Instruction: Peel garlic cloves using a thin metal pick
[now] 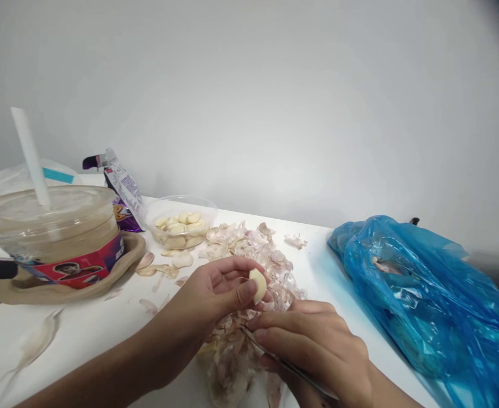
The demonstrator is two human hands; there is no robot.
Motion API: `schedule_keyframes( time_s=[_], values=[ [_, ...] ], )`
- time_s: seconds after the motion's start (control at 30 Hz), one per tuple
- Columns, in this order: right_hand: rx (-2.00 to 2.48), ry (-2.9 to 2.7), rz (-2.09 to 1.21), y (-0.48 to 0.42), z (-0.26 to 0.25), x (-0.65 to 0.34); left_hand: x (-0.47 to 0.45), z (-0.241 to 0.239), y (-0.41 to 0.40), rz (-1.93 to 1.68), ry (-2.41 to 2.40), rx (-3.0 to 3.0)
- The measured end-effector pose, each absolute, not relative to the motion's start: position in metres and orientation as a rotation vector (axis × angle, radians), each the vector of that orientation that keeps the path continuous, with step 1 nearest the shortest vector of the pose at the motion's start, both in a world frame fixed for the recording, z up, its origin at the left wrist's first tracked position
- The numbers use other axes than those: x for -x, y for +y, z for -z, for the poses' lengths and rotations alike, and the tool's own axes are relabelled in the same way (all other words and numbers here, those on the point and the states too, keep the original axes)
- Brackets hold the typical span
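Observation:
Between its thumb and fingers, my left hand point(232, 289) pinches a pale, peeled garlic clove point(257, 285). Just below and to the right, my right hand point(317, 343) is closed around a thin metal tool, apparently a small knife point(294, 369); its tip points toward the left hand and most of its handle is hidden by the fingers. Under and beyond both hands lies a heap of garlic skins point(270, 252). Behind my left hand, a clear plastic bowl point(209, 209) holds several peeled cloves point(181, 222).
At left, a large drink cup with a straw point(30, 156) stands in a cardboard carrier point(134, 255). A purple snack wrapper point(126, 209) is behind it. A blue plastic bag point(423, 300) lies at right. Loose cloves point(182, 259) and skins dot the white table point(92, 334).

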State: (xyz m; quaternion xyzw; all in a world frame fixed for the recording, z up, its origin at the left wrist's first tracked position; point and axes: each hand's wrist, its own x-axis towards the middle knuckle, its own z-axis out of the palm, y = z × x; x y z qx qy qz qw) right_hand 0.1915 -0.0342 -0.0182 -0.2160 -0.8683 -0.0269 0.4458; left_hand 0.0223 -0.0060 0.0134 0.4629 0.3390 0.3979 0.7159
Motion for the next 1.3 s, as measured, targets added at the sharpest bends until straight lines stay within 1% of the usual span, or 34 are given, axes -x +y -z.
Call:
schedule_keyframes(
  time_s=[0.23,0.47,1.07,1.3],
  values=[
    [0.542,-2.131,0.061,-0.036,0.015,-0.189,-0.021,-0.01,-0.005,-0.88,0.712,-1.093],
    [0.514,-2.14,0.058,-0.037,0.01,-0.19,-0.023,-0.01,-0.005,-0.884,0.81,-1.137],
    [0.476,-2.142,0.022,-0.037,0.01,-0.19,-0.022,-0.01,-0.007,-0.863,0.766,-1.081],
    [0.502,-2.164,0.068,-0.038,0.007,-0.189,-0.022,-0.009,-0.005,-0.862,0.785,-1.099]
  ],
)
